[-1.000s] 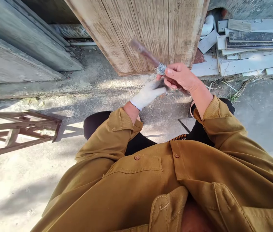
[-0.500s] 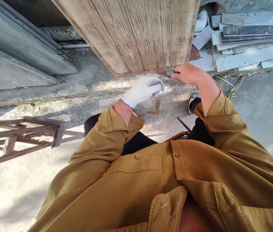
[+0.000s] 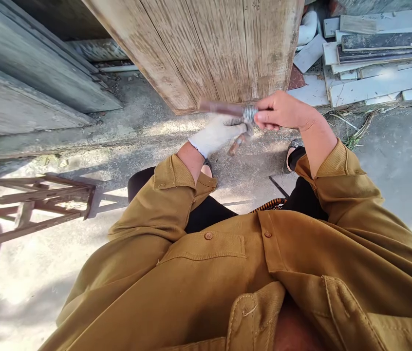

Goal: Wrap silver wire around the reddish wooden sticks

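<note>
My left hand (image 3: 217,135), in a white knit glove, is closed in front of the lower edge of a weathered wooden panel (image 3: 224,53). From below its fingers sticks out a brown piece like a wooden handle (image 3: 235,146); the rest of it is hidden. My bare right hand (image 3: 279,112) grips a long brown tool (image 3: 222,107) with silvery wire wound round it near my fingers. The tool points left, smeared by motion, and passes just above the glove along the panel's bottom edge. Whether it touches the glove I cannot tell.
A wooden stool (image 3: 45,200) lies on the concrete at left. Stacked boards (image 3: 388,68) and a white pipe elbow (image 3: 307,28) are at the upper right. Grey boards (image 3: 27,73) lean at the upper left. A dark thin strip (image 3: 278,186) lies between my feet.
My right hand has come slightly lower, its tool now reaching further left across the gloved hand. The brown piece under my left hand has risen and tilted.
</note>
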A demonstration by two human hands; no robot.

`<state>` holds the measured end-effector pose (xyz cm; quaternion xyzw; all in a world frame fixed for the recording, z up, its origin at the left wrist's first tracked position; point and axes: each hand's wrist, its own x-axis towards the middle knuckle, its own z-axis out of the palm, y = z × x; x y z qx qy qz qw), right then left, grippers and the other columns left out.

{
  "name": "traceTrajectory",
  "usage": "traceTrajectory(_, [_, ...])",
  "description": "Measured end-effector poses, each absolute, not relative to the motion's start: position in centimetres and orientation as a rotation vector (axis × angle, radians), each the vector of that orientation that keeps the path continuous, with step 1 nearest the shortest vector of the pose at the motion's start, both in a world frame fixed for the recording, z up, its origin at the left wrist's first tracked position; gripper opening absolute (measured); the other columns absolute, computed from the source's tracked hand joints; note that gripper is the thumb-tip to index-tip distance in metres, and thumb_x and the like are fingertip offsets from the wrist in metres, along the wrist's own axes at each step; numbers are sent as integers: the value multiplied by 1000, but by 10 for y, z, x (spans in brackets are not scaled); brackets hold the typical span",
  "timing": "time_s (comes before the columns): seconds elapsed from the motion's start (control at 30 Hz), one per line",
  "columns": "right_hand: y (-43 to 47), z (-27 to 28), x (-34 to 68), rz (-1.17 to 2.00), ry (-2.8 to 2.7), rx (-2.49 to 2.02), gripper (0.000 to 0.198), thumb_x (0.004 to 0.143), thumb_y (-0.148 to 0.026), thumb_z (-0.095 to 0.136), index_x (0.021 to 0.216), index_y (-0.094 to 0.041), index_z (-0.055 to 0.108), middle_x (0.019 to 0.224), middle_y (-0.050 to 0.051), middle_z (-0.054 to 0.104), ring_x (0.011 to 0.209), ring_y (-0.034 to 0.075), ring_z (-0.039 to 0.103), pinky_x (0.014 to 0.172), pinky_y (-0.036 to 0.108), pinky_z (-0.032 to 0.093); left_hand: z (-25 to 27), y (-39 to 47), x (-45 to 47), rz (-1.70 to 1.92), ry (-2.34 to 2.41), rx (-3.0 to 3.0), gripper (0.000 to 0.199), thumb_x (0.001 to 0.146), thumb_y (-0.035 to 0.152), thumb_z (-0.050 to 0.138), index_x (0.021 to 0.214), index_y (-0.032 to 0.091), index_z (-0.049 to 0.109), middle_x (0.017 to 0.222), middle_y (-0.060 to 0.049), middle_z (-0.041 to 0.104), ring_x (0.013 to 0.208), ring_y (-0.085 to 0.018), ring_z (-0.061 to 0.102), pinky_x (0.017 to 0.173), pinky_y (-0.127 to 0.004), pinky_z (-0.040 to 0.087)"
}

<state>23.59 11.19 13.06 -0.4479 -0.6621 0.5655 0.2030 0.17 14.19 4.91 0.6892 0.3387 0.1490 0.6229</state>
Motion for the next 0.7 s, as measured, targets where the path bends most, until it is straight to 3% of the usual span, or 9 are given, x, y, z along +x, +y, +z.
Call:
traceTrajectory(0.1, [115,128,234,1377,-1483,-1261,58,97,-81,75,90,-24,67,77,2,65,57,13,44,49,30,33,51,143,6,353,750,1670,16,102,28,71,97,17,82,101,-10,84,96,-23,79,94,-37,63])
traceTrajectory(0.23, [133,119,250,1031,-1547,-1588,47,104,-67,72,79,-30,57,73,5,64,65,22,52,54,36,42,62,147,10,353,861,1874,19,99,25,66,94,18,83,95,-6,81,101,-24,77,100,-37,59])
traceTrajectory(0.33, [142,111,265,953,-1838,-1809,34,110,-60,67,89,-33,68,76,10,69,88,34,67,69,42,53,70,150,12,337,948,1974,23,99,23,62,97,18,84,91,-4,78,97,-24,76,100,-38,59])
traceTrajectory(0.47, [139,112,268,917,-2426,-2152,32,111,-49,72,101,-19,81,87,17,76,99,38,74,82,45,55,73,153,15,301,955,2050,25,95,24,62,97,16,85,91,-5,79,99,-26,77,102,-39,59])
traceTrajectory(0.57, [130,122,261,1165,-2696,-2066,35,108,-51,80,101,-17,84,82,9,75,86,28,73,75,37,52,71,153,13,266,912,2015,24,92,23,64,97,17,86,97,-6,82,101,-26,79,101,-39,60])
traceTrajectory(0.7, [122,136,253,1678,-2591,-1576,39,108,-57,80,102,-18,83,75,1,69,73,17,66,68,29,45,60,156,3,289,830,1872,21,94,24,68,102,17,86,101,-8,84,99,-25,80,96,-38,63])
